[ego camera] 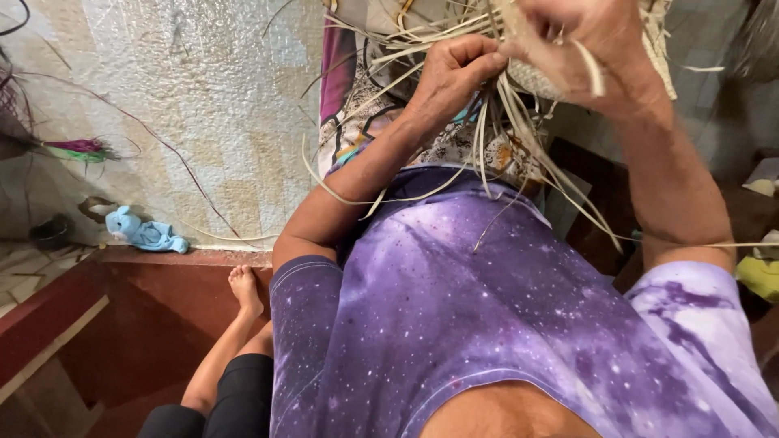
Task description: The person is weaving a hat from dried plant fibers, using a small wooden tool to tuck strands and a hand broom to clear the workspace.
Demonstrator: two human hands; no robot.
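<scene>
At the top of the view, both hands work a half-woven basket (542, 79) of pale straw. Left hand (451, 75) is curled into a loose fist, its fingers pressed together around a bunch of flat straw strips (519, 134) just where they leave the woven edge. Right hand (586, 42) sits just beside it and slightly higher, touching the basket; its thumb and fingertips look pinched on a single strip, though blur hides the exact hold. From the left grip, loose strips fan downward and outward, trailing over a patterned cloth (345, 122) on the lap and onto the purple star-speckled shirt (454, 316); a few curl back toward the forearm. The woven part lies directly behind the two hands, pressed against the right palm. Well below and to the left of the grip, a bare foot (245, 289) rests on the reddish floor (154, 332). Farther left, well apart from the hands, a small blue soft toy (144, 234) lies on a ledge, with a bundle of pink and green fibres (75, 149) above it.
</scene>
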